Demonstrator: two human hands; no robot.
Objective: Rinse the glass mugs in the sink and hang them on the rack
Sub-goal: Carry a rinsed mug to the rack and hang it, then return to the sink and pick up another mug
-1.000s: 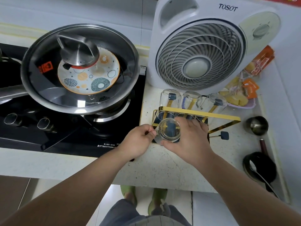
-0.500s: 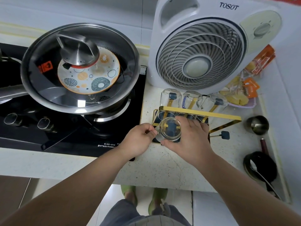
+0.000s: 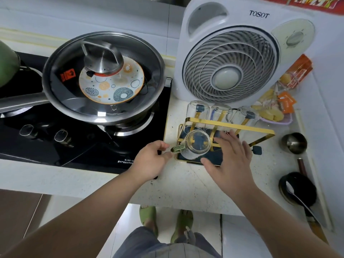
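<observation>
no grip on anything: left hand loosely open, fingers relaxed, thumb and fingertips just beside the handle of the glass mug, apart from it as far as can be told. right hand open too, fingers straight and spread, just right of the mug, not touching it. mug upside down on a front peg of the gold rack, at the rack's front left corner, handle pointing left toward the left hand, base facing up. three more glass mugs upside down on the rack's back pegs, in a row along its rear side. one bare peg with a dark blue tip jutting out at the rack's front right, just beyond the right hand. dark tray under the rack, partly hidden by the right hand.

rack near the middle of the pale speckled countertop, just right of the black stovetop. on the stovetop, a steel pan with a glass lid, a patterned plate visible inside. behind the rack, at the counter's back edge, a white fan marked tosot. toward the right edge, a small steel cup, a dark bowl holding a spoon, and bagged snacks in the back right corner.
</observation>
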